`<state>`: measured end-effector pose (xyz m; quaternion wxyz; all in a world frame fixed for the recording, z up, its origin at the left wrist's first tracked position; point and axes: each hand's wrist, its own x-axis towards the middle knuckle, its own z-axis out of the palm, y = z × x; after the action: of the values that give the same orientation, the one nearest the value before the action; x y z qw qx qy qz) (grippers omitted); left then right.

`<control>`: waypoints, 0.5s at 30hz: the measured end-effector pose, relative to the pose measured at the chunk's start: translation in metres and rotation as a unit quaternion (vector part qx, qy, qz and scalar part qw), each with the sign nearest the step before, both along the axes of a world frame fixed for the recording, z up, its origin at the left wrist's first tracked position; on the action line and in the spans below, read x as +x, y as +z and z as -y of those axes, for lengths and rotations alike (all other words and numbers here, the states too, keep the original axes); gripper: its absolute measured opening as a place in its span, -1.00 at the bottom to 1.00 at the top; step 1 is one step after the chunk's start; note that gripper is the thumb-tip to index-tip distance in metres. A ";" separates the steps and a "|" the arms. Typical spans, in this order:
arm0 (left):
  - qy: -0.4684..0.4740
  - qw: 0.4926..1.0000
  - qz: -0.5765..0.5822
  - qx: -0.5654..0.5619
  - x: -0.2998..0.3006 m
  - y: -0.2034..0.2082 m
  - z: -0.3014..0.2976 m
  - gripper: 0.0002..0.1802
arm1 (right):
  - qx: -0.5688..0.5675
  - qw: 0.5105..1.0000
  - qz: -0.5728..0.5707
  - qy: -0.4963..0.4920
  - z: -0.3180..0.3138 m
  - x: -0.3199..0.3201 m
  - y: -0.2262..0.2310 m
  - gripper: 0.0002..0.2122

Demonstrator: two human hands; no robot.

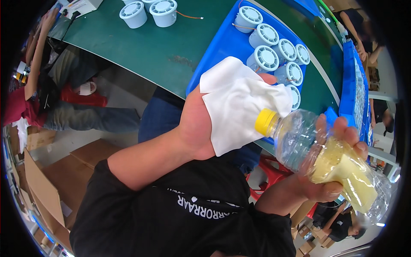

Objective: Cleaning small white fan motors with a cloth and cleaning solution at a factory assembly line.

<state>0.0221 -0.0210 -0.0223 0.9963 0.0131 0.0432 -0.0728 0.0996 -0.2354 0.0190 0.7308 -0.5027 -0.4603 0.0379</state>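
A white cloth [233,96] is spread over the palm and fingers of my left hand [195,124], which holds it up in front of the blue tray. Most of that hand's fingers are hidden by the cloth; one fingertip shows past its far edge. My right hand [327,171] grips a clear plastic bottle [295,135] with a yellow cap [266,122], its fingers wrapped round the body. The bottle lies tilted, cap end toward the cloth and overlapping it in view; whether they touch I cannot tell. A pale yellow label or insert shows on the bottle.
Several light-blue round, slotted-top devices [266,58] with thin wires stand in a blue tray [214,51] on the green table [141,55]. More devices [163,13] stand at the far left. A blue bin [351,85] is at right, an open carton [55,180] at left. Other people sit nearby.
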 end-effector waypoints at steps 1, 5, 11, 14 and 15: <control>-0.010 1.000 0.018 0.013 -0.001 -0.002 0.000 -0.19 | 0.013 1.000 0.013 0.004 -0.003 0.004 0.002 -0.27; -0.027 1.000 0.010 -0.006 0.000 -0.002 0.005 -0.18 | 0.014 1.000 0.024 -0.008 -0.014 0.007 0.009 -0.30; -0.006 0.999 0.045 -0.021 -0.001 0.003 0.003 -0.24 | 0.002 1.000 0.007 -0.019 -0.008 0.003 0.001 -0.31; -0.012 1.000 0.002 -0.001 0.002 0.004 0.002 -0.22 | -0.038 0.999 -0.001 -0.014 -0.007 -0.005 0.000 -0.32; -0.011 1.000 0.016 0.013 0.003 0.003 0.003 -0.22 | -0.037 0.999 -0.001 -0.015 -0.009 -0.006 0.001 -0.32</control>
<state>0.0247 -0.0240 -0.0190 0.9957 0.0281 0.0281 -0.0833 0.0933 -0.2266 0.0198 0.7124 -0.5366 -0.4501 0.0445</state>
